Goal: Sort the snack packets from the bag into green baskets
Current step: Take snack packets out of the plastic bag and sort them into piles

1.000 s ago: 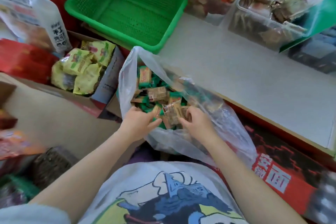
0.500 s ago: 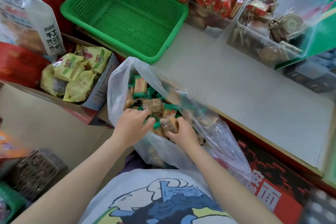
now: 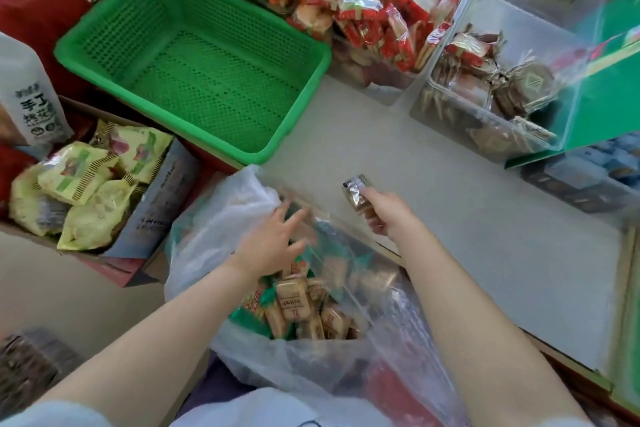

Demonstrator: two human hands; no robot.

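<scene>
Right hand has lifted a snack packet from the bag.

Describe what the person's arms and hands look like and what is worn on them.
Both forearms are bare down to the wrist, with no watch, bracelet or glove in view. The left hand and right hand show no rings on the fingers that can be made out, though the picture is slightly blurred. A pale short sleeve shows at the left upper arm, at the bottom edge.
</scene>
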